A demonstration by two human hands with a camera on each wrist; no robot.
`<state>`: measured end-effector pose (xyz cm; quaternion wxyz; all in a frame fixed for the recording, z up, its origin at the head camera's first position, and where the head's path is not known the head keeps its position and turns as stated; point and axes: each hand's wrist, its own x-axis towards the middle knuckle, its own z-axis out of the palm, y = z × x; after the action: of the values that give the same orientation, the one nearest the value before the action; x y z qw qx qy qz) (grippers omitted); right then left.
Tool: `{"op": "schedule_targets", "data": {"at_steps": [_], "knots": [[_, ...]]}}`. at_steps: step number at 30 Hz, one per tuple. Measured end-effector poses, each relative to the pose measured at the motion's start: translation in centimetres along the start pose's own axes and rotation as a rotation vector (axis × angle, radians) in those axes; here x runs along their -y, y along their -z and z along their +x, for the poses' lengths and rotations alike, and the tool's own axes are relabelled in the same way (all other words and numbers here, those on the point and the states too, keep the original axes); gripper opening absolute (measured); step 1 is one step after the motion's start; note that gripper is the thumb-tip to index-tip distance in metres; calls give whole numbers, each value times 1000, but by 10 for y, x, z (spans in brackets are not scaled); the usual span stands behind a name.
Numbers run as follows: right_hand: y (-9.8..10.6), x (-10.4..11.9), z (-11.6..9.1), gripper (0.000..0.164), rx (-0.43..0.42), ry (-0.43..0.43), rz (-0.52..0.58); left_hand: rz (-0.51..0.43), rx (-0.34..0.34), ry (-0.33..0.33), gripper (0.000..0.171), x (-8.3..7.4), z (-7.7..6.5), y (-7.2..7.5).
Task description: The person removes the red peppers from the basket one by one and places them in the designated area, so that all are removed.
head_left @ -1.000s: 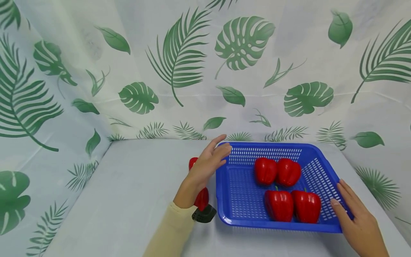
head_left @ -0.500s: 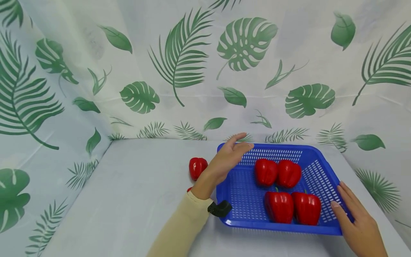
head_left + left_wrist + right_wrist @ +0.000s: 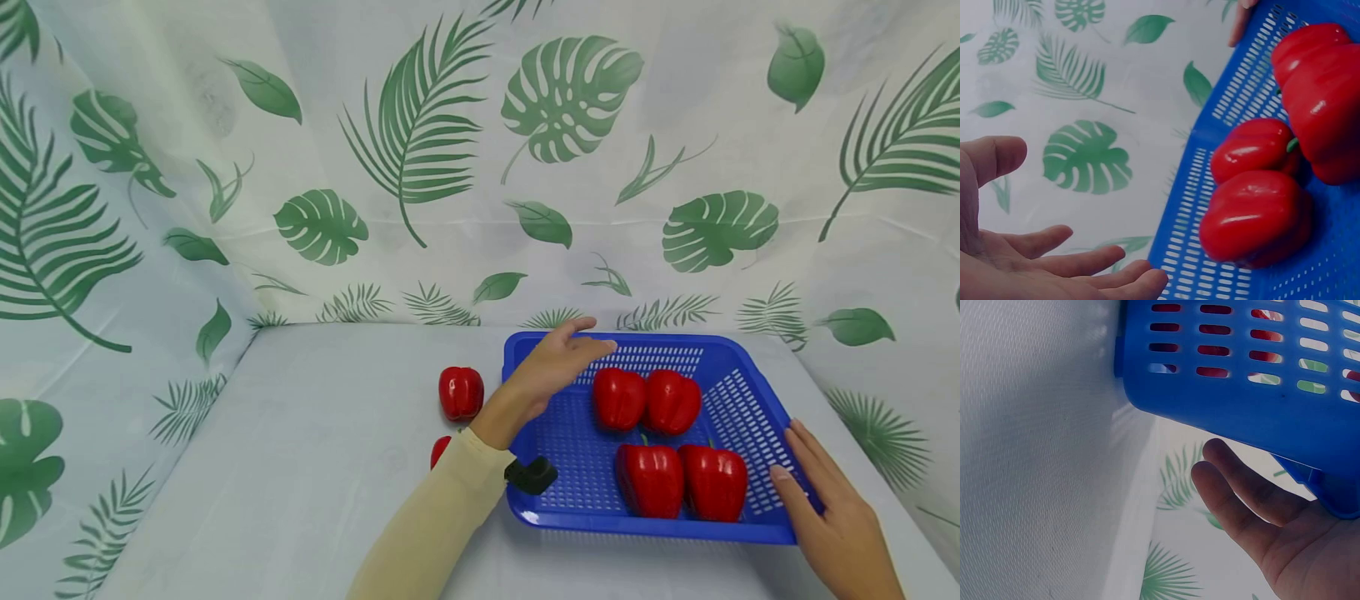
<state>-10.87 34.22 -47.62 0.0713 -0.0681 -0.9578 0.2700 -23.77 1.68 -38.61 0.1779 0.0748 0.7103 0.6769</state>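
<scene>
Basket (image 3: 585, 524): slotted blue plastic, flared. Four glossy, lobed red peppers (image 3: 649, 482) inside; two more left of it on the white table (image 3: 300, 458). Left hand (image 3: 558, 365) — spread, above the basket. Right hand (image 3: 843, 521) — pinching its edge.

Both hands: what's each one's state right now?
Left hand: open, holding nothing.
Right hand: holding the blue basket by its rim.

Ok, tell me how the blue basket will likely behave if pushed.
The blue basket is probably stiff, as its slotted walls stand straight. Wide and low, it would likely slide rather than tip. The red peppers inside look glossy and rounded, so they may shift.
</scene>
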Motion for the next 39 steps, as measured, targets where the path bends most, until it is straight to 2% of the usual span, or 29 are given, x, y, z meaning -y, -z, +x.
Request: {"op": "schedule_targets", "data": {"at_steps": [9, 18, 27, 39], "knots": [[1, 1, 0, 70, 10, -8, 1, 74, -33, 63, 65, 8, 15, -12], [2, 0, -2, 70, 16, -10, 17, 118, -63, 133, 63, 13, 24, -21], [2, 0, -1, 69, -12, 6, 36, 160, -72, 180, 60, 24, 36, -25], [3, 2, -1, 70, -5, -10, 28, 176, -76, 235, 59, 30, 41, -28]]}}
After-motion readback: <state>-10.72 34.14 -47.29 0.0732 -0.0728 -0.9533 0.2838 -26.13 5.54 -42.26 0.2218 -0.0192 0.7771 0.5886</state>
